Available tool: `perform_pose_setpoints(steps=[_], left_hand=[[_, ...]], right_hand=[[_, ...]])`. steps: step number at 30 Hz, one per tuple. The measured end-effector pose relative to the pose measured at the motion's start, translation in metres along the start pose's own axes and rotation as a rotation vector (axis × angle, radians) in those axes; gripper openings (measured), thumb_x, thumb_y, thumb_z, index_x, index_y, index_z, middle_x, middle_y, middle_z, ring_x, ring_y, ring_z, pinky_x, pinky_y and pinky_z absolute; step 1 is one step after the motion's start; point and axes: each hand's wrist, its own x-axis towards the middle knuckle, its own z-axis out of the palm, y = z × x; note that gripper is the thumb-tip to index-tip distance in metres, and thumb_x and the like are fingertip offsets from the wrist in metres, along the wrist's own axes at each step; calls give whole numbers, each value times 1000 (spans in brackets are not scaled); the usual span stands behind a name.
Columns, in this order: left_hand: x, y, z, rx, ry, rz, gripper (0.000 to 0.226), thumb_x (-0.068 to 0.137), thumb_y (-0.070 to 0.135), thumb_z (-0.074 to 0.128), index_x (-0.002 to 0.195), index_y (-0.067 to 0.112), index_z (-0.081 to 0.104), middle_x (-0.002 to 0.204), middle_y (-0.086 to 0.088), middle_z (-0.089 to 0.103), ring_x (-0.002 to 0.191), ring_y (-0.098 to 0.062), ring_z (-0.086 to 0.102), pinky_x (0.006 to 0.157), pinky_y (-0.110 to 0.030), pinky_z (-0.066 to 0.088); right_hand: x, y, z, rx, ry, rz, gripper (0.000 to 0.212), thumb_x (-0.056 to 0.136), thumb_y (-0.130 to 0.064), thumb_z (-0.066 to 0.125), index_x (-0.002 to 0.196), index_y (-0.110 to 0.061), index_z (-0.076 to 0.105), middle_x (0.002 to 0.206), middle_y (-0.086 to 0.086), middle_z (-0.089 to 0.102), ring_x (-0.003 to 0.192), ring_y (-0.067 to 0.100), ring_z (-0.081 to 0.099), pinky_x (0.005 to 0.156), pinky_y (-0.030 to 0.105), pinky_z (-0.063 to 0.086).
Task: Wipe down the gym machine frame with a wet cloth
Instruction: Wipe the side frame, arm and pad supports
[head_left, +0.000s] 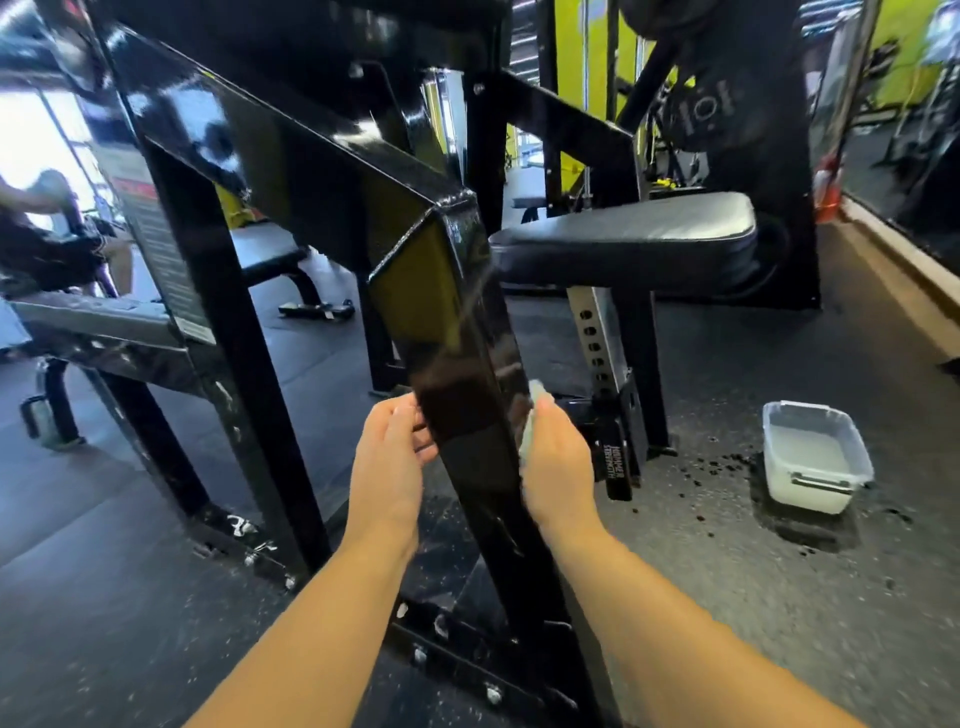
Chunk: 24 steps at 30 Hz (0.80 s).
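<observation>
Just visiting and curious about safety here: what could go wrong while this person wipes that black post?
Dark splashes dot the floor beside the open tub, so a careless step might slip or tip it. The right hand presses the cloth low on the frame post; wiping further down, it could scrape on the bolts at the base. The left hand grips the post's glossy edge and might slide.

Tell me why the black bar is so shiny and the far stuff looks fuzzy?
Head view: the glossy frame post mirrors the room's light, with white glare on its upper beam; the window at left is washed out white; the cloth in the right hand and the background machines look smeared and soft; the wide lens bends straight bars near the edges.
</observation>
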Motion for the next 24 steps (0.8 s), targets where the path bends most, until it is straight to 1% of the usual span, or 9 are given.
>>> perform_pose_setpoints(steps=[2, 4, 5, 9, 13, 15, 18, 21, 24], left_hand=[[6, 13, 4, -31, 17, -36, 37, 101, 33, 32, 80, 17, 57, 74, 3, 61, 74, -14, 57, 70, -27, 46], [12, 27, 6, -57, 19, -26, 37, 99, 40, 30, 79, 17, 52, 79, -4, 55, 77, -20, 52, 70, -32, 43], [16, 34, 6, -63, 21, -12, 36, 98, 41, 30, 80, 20, 53, 79, 0, 57, 78, -16, 54, 72, -30, 44], [21, 48, 6, -139, -133, -70, 44, 99, 50, 31, 92, 28, 68, 79, 15, 71, 85, -5, 64, 80, -26, 49], [19, 38, -3, -138, -133, -84, 44, 101, 45, 26, 96, 26, 65, 87, 9, 70, 93, -13, 63, 89, -33, 48], [19, 37, -5, -170, -142, -62, 43, 102, 41, 25, 99, 22, 64, 91, 5, 69, 92, -15, 63, 87, -34, 49], [19, 43, -4, -224, -102, -68, 43, 103, 38, 27, 94, 19, 64, 87, 1, 68, 80, -14, 64, 78, -30, 52], [20, 43, -6, -267, -101, -82, 44, 102, 40, 29, 93, 18, 65, 81, 2, 71, 73, -10, 66, 68, -24, 53], [16, 33, -10, -288, -128, -45, 45, 103, 39, 24, 91, 22, 64, 74, 10, 72, 68, -2, 65, 67, -23, 50]], right_hand=[[20, -61, 13, 42, 0, -252, 35, 103, -26, 30, 128, -14, 52, 111, 2, 59, 106, 14, 52, 97, 32, 39], [32, -103, 25, 94, 11, -419, 40, 103, -30, 32, 142, -22, 41, 132, -9, 52, 117, -5, 41, 98, 15, 29], [32, -108, 29, 83, 32, -507, 44, 103, -30, 32, 146, -24, 34, 143, -11, 44, 124, -8, 35, 100, 13, 25], [7, -25, 19, -97, 47, -726, 57, 99, -33, 34, 152, -24, 15, 157, -11, 20, 143, 3, 20, 116, 34, 26], [-15, 33, 5, -207, -15, -686, 67, 93, -38, 35, 145, -51, -5, 156, -27, 2, 146, 4, 5, 118, 38, 18], [5, -1, 14, -384, 69, -881, 65, 96, -38, 36, 150, -38, -1, 158, -17, -1, 146, 13, -2, 118, 34, 14], [37, -80, 29, -786, 268, -1198, 54, 96, -27, 42, 146, -9, 31, 154, 15, 23, 142, 34, 12, 116, 44, 19], [42, -97, 27, -1098, 300, -1353, 54, 92, -20, 52, 142, -6, 40, 151, 16, 31, 140, 35, 15, 117, 46, 3], [28, -47, 13, -1313, 185, -1437, 58, 91, -22, 47, 145, -6, 33, 154, 9, 21, 143, 28, 12, 118, 43, -5]])
